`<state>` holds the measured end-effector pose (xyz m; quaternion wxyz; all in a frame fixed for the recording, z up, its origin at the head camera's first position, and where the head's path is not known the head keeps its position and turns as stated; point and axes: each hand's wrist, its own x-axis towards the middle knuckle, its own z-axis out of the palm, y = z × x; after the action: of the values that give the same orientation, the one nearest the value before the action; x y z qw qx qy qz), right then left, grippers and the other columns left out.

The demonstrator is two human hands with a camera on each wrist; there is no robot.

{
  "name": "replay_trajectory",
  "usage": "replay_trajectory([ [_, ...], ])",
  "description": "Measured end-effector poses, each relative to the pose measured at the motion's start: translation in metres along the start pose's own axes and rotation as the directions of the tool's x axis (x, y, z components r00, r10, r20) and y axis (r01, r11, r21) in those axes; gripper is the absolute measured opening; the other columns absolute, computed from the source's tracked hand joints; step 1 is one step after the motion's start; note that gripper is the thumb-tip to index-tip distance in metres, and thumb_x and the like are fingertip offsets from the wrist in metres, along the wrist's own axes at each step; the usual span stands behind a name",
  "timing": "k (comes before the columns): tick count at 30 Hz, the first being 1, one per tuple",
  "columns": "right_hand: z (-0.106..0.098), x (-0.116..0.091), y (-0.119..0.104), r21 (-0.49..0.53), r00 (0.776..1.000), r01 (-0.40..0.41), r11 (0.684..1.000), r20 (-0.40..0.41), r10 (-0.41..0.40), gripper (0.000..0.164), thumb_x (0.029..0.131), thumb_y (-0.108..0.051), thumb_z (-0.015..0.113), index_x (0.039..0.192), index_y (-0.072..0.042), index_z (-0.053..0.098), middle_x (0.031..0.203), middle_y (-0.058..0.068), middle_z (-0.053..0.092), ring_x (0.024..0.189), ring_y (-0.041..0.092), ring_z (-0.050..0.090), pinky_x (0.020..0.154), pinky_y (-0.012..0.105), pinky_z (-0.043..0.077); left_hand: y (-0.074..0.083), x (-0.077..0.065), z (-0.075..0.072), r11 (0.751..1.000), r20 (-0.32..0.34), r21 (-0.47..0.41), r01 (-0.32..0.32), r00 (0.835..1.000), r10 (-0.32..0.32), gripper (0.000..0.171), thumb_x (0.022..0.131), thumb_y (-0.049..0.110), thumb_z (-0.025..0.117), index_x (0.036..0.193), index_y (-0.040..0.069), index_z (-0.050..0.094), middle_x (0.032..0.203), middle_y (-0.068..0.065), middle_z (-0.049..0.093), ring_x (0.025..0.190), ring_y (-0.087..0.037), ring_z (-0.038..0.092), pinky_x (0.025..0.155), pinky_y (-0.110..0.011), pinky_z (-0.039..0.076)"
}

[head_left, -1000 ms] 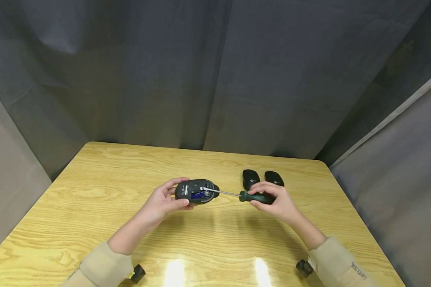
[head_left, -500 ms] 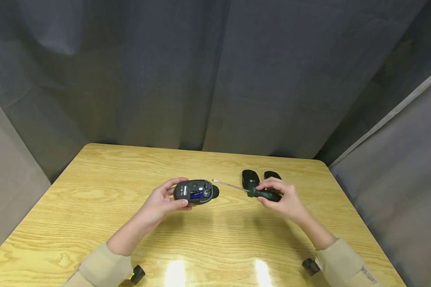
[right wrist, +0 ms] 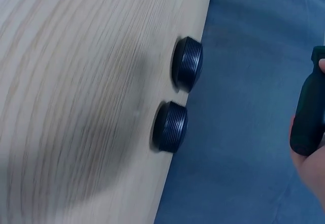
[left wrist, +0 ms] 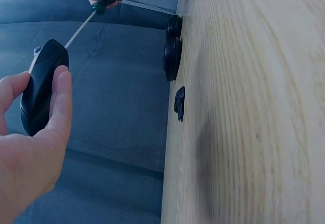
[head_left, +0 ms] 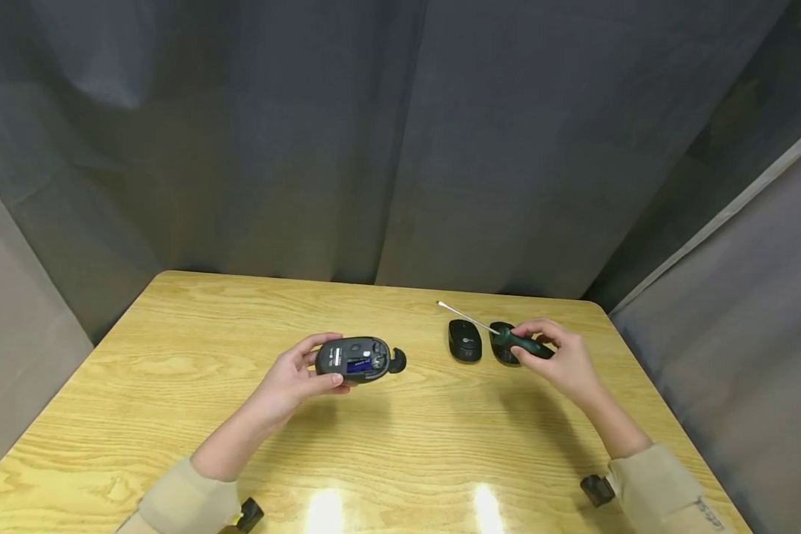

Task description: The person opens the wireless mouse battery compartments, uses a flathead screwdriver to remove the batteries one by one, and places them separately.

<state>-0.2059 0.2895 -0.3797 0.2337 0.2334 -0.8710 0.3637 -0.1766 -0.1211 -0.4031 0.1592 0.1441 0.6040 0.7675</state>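
My left hand (head_left: pixel 283 388) holds a black computer mouse (head_left: pixel 337 357) above the table, its underside turned up. In the mouse's open battery compartment a blue battery (head_left: pixel 358 366) shows. The left wrist view shows the thumb and fingers pinching the mouse (left wrist: pixel 38 94) along its sides. My right hand (head_left: pixel 566 365) grips the dark green handle of a screwdriver (head_left: pixel 517 341), well to the right of the mouse. Its metal shaft points up and left, with the tip free in the air. A small black notched piece (head_left: pixel 399 361), like a battery cover, lies on the table beyond the mouse.
Two more black mice stand at the back right: one mouse (head_left: pixel 465 343) is fully seen, while the screwdriver partly covers the other mouse (head_left: pixel 500 350). The wooden table (head_left: pixel 400 437) ends at a dark grey curtain (head_left: pixel 307 148).
My right hand has drawn the screwdriver away from the mouse, to the right, its tip now tilted up. The left hand has shifted slightly left with the mouse, uncovering the small black piece.
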Motion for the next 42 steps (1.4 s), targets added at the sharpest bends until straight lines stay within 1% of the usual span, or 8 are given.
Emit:
replay_trajectory([
  [2,-0.002,-0.002,0.011,-0.029,0.999,-0.043,0.999,-0.011,0.043,0.027,0.072,0.003,0.078,0.095,-0.01,0.07,0.095,0.008,0.067,0.083,0.0,0.056,0.071,0.011,0.043,0.0,0.0,-0.001,1.0,0.0,0.0,-0.003,1.0,0.003,0.073,0.081,-0.004,0.067,0.143,-0.001,0.028,0.136,-0.031,0.037,0.094,-0.035,0.067,0.086,-0.041,0.055],
  [6,-0.006,-0.004,0.023,-0.071,0.993,-0.115,0.991,-0.033,0.112,0.023,0.075,-0.001,0.077,0.095,-0.01,0.069,0.092,0.004,0.066,0.081,-0.001,0.054,0.07,0.015,0.042,-0.001,-0.001,-0.003,1.0,0.0,0.003,-0.001,1.0,0.001,0.073,0.081,-0.004,0.067,0.143,-0.001,0.028,0.137,-0.031,0.036,0.094,-0.032,0.067,0.086,-0.041,0.055],
  [14,-0.012,-0.011,0.047,-0.128,0.983,-0.181,0.975,-0.062,0.175,0.02,0.078,-0.006,0.075,0.096,-0.008,0.068,0.089,0.006,0.066,0.077,-0.002,0.053,0.061,0.014,0.042,-0.002,-0.002,-0.004,1.0,-0.013,0.011,0.012,1.0,-0.012,0.071,0.081,-0.003,0.068,0.142,0.003,0.032,0.137,-0.03,0.035,0.098,-0.034,0.065,0.086,-0.043,0.054],
  [20,-0.014,-0.017,0.066,-0.154,0.958,-0.288,0.945,-0.055,0.283,0.019,0.08,-0.011,0.074,0.098,-0.007,0.068,0.088,0.008,0.064,0.074,0.005,0.051,0.052,0.014,0.043,-0.001,-0.003,-0.004,1.0,-0.014,0.014,0.011,1.0,-0.01,0.071,0.081,-0.003,0.068,0.142,0.002,0.031,0.137,-0.03,0.035,0.098,-0.034,0.065,0.086,-0.042,0.054],
  [27,-0.014,-0.022,0.089,-0.236,0.931,-0.366,0.9,-0.082,0.357,0.02,0.081,-0.014,0.074,0.098,-0.007,0.068,0.091,0.01,0.066,0.08,0.014,0.053,0.058,0.014,0.044,-0.001,-0.003,-0.004,1.0,-0.013,0.019,0.017,1.0,-0.017,0.071,0.081,-0.003,0.068,0.142,0.002,0.032,0.137,-0.03,0.035,0.099,-0.034,0.065,0.086,-0.042,0.054],
  [32,-0.013,-0.025,0.102,-0.28,0.915,-0.403,0.871,-0.095,0.392,0.02,0.08,-0.012,0.074,0.097,-0.004,0.068,0.092,0.013,0.068,0.083,0.024,0.057,0.062,0.021,0.044,0.0,-0.003,-0.004,1.0,-0.006,0.018,0.017,1.0,-0.017,0.07,0.082,-0.003,0.068,0.142,0.002,0.032,0.137,-0.03,0.036,0.098,-0.034,0.065,0.086,-0.043,0.054],
  [37,-0.014,-0.026,0.114,-0.311,0.896,-0.441,0.842,-0.093,0.435,0.022,0.079,-0.012,0.075,0.097,-0.002,0.068,0.091,0.015,0.069,0.077,0.024,0.058,0.063,0.027,0.043,0.0,-0.003,-0.004,1.0,0.001,0.017,0.014,1.0,-0.014,0.069,0.082,-0.003,0.067,0.141,0.003,0.032,0.136,-0.031,0.036,0.098,-0.036,0.065,0.088,-0.046,0.053],
  [42,-0.016,-0.028,0.128,-0.324,0.886,-0.458,0.828,-0.083,0.457,0.022,0.078,-0.013,0.074,0.096,-0.002,0.067,0.093,0.016,0.068,0.078,0.025,0.058,0.062,0.027,0.043,-0.001,-0.003,-0.004,1.0,0.006,0.017,0.009,1.0,-0.01,0.069,0.082,-0.004,0.067,0.141,0.002,0.033,0.136,-0.031,0.036,0.099,-0.04,0.064,0.088,-0.046,0.053],
])
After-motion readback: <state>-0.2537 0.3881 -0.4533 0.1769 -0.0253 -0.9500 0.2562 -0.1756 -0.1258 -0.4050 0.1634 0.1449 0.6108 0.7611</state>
